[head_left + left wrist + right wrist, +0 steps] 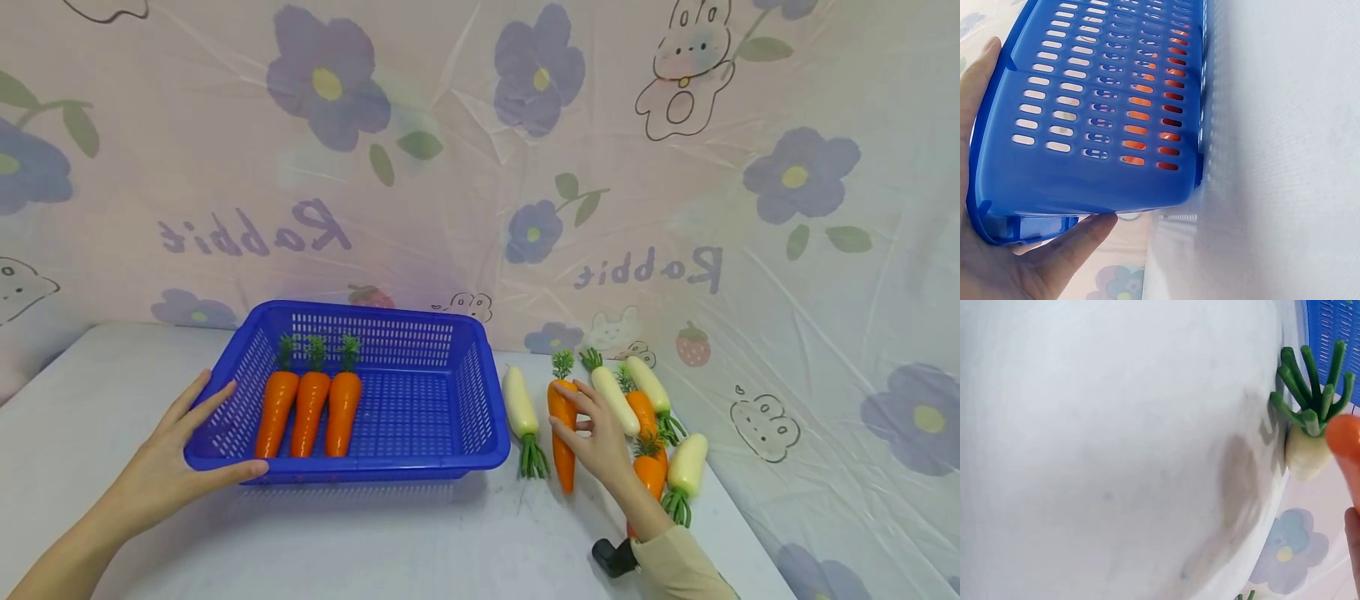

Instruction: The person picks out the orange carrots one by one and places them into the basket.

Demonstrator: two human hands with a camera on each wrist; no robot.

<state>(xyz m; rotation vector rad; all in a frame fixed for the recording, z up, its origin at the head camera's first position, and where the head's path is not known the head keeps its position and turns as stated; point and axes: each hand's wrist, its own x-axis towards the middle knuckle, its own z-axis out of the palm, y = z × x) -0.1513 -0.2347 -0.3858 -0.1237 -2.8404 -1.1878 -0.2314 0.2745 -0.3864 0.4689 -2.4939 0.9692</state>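
A blue plastic basket [480, 454] stands on the table with three carrots [307, 412] side by side in its left part, green tops toward the back. At its front left corner my left hand [168, 450] rests with straight, spread fingers; the thumb lies over the front rim. In the left wrist view this hand [1029, 262] touches the basket's outer wall [1085, 181]. To the basket's right, my right hand [600, 433] pinches another carrot [562, 442], tip toward me. The right wrist view shows its tip [1344, 434] above the table, near a white radish [1307, 453].
One white radish [519, 400] lies right of the basket. Further right is a loose pile of carrots [649, 473] and white radishes [686, 467]. A black object [613, 557] sits by the right sleeve. A printed curtain [450, 167] hangs behind the table.
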